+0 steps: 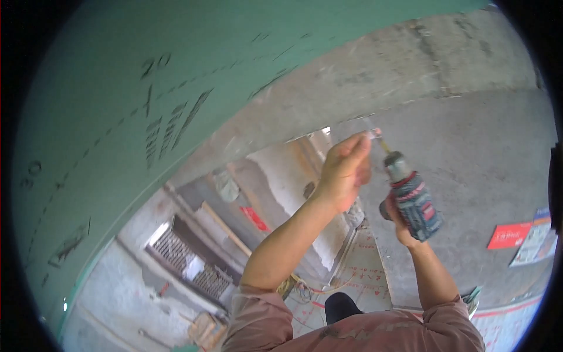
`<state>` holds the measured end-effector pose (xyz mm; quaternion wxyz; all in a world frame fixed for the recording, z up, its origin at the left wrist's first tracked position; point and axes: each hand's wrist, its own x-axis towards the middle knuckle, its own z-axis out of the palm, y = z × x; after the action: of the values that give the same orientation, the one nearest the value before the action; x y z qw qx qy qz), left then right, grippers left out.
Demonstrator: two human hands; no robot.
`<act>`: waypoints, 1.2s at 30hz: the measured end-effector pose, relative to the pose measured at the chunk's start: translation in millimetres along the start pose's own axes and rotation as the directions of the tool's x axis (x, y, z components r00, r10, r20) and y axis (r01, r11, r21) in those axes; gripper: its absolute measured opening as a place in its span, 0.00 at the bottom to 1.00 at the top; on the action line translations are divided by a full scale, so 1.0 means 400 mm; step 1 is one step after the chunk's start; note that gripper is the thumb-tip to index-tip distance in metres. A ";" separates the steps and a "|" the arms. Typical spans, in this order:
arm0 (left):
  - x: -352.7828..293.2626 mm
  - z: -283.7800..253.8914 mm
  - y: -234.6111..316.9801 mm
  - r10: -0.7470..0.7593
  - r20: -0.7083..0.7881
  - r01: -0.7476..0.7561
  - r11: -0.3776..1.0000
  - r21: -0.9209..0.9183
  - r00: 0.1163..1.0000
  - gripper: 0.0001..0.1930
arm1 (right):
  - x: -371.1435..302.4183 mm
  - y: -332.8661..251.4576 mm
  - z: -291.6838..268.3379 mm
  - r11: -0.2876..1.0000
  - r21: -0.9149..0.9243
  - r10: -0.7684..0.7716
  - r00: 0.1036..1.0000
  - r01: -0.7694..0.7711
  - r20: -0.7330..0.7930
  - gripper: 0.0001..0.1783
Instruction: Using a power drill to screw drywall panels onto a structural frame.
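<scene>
My right hand (pixel 400 226) grips a dark cordless drill (pixel 417 205) with red trim, its handle mostly hidden behind the body. The drill points up and away, and its thin yellowish bit (pixel 385 145) ends close to my left fingertips. Raised in front of me, my left hand (pixel 345 170) is closed in a pinch. A small pale piece (pixel 373 134) shows at its fingertips, too blurred to name. Overhead at the upper left hangs a large green board (pixel 111 88) with a dashed line and printed marks, apart from both hands.
A rough concrete beam (pixel 375 70) runs beyond the board's edge. On the grey wall (pixel 463 152) at right are a red sheet (pixel 509 236) and papers (pixel 535 243). Below lie cables (pixel 302 288) on a covered floor (pixel 363 270). A wooden strip (pixel 226 226) leans at left.
</scene>
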<state>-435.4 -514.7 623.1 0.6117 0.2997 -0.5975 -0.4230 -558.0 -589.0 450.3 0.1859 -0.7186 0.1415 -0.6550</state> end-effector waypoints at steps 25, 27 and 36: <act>-0.188 -0.235 0.569 0.318 -0.646 -0.011 0.901 0.433 0.694 0.13 | -0.161 0.285 0.070 0.765 0.526 0.398 0.915 -0.372 0.067 0.25; -0.185 -0.223 0.554 0.305 -0.695 0.020 0.909 0.417 0.651 0.19 | -0.120 0.225 0.074 0.838 0.482 0.284 0.959 -0.256 0.015 0.23; -0.166 -0.268 0.557 0.268 -0.733 0.027 0.931 0.363 0.625 0.17 | -0.083 0.193 0.161 0.909 0.390 0.151 0.989 -0.143 0.012 0.19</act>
<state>-289.6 -368.5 774.3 0.7740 0.5107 -0.3603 -0.1012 -494.4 -637.8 380.9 0.3727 -0.6485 0.0635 -0.6607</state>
